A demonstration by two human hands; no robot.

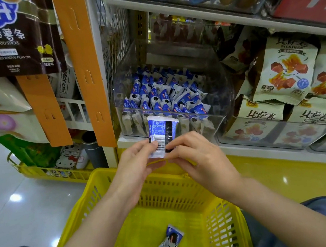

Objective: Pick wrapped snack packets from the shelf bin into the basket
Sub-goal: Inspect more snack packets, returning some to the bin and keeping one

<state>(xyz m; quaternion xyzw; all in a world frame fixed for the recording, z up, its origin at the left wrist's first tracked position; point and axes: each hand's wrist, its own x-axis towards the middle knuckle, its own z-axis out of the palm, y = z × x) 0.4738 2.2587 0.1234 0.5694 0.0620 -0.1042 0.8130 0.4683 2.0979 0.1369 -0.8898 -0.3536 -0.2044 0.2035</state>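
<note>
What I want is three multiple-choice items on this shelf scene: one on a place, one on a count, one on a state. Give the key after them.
1. Where is the held packet?
A. in front of the clear bin, above the far rim of the yellow basket
B. deep inside the bin
C. on the shop floor

2. How many packets lie on the basket's bottom?
A. none
B. one
C. three

3. How is the held packet gripped?
A. by one hand only
B. loose on an open palm
C. pinched between the left hand and the right hand

Key:
1 A, it stands before the bin's front wall, over the rim.
2 B, a single packet lies there.
3 C, fingertips of both hands meet at its lower end.
</note>
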